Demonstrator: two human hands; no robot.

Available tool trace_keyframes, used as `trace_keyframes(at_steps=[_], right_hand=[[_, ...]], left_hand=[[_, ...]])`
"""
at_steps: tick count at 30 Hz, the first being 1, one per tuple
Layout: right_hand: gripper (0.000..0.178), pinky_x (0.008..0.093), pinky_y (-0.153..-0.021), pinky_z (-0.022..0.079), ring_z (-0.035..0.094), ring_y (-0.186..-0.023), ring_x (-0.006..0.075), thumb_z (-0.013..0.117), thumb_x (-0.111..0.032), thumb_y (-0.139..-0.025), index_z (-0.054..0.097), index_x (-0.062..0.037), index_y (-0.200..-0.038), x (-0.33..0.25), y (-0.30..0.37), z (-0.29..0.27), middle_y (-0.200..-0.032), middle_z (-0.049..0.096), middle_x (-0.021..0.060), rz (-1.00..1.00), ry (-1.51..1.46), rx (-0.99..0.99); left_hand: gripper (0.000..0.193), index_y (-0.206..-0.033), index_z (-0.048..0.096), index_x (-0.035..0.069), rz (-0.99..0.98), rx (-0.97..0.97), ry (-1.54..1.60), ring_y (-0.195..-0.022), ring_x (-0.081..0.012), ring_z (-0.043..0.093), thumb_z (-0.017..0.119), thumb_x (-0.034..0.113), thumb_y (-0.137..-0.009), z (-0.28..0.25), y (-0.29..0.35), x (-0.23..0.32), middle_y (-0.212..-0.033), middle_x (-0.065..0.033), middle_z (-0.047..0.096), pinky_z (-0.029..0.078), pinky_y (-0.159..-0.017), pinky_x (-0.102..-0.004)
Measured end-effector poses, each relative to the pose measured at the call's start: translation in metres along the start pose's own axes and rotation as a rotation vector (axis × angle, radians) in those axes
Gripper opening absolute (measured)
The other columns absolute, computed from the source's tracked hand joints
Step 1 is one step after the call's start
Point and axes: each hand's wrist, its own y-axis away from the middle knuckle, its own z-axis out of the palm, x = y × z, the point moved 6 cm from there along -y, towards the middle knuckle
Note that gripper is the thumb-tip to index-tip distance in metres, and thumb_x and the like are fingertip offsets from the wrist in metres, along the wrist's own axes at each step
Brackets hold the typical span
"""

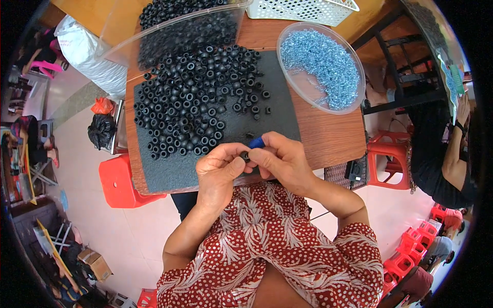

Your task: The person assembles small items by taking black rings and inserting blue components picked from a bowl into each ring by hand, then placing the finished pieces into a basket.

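Note:
Close to the table's front edge, my left hand (221, 165) pinches a small black ring-shaped part (245, 155) between thumb and fingers. My right hand (281, 155) meets it from the other side, its thumb and fingers closed next to the part. A blue piece (256, 142) shows at my right index finger; whether it is worn or held I cannot tell. Whatever sits between the right fingertips is hidden. Beyond my hands, many identical black parts (187, 97) lie heaped on a dark grey mat (167, 174).
A clear bin (169, 24) of more black parts stands behind the heap. Right of it are a round tub (362, 77) of small clear-blue pieces and a white perforated basket (308, 11). Red stools (115, 179) flank the wooden table (328, 138). A person in black (436, 154) sits at right.

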Motion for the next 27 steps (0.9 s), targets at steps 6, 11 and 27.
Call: trace_keyframes(at_steps=[6, 11, 27], right_hand=[[0.011, 0.0323, -0.056, 0.042, 0.053, -0.065, 0.0236, 0.065, -0.002, -0.076, 0.057, 0.0008, -0.084, -0.015, 0.005, -0.045, -0.07, 0.053, 0.0103, -0.504, 0.555, 0.327], [0.017, 0.0326, -0.057, 0.044, 0.053, -0.069, 0.0261, 0.067, 0.001, -0.07, 0.057, 0.0015, -0.083, -0.027, 0.003, -0.025, -0.076, 0.055, 0.0116, -0.749, 0.886, 0.286], [0.02, 0.0388, -0.059, 0.041, 0.05, -0.07, 0.0304, 0.066, 0.002, -0.065, 0.051, -0.0003, -0.079, -0.025, -0.01, -0.002, -0.076, 0.051, 0.0124, -0.837, 0.98, 0.194]], left_hand=[[0.021, -0.099, 0.059, -0.006, 0.054, -0.014, -0.011, -0.076, -0.0185, 0.062, 0.063, 0.006, -0.082, -0.013, 0.003, 0.015, -0.089, -0.0121, 0.063, 0.05, -0.067, -0.0272], [0.022, -0.099, 0.059, -0.006, 0.073, -0.011, -0.005, -0.076, -0.0184, 0.062, 0.064, 0.008, -0.082, -0.016, 0.005, 0.015, -0.089, -0.0122, 0.063, 0.05, -0.066, -0.0269], [0.016, -0.098, 0.061, -0.006, 0.047, 0.034, -0.009, -0.076, -0.017, 0.061, 0.057, 0.001, -0.084, -0.015, 0.001, 0.011, -0.09, -0.011, 0.063, 0.049, -0.067, -0.0266]])
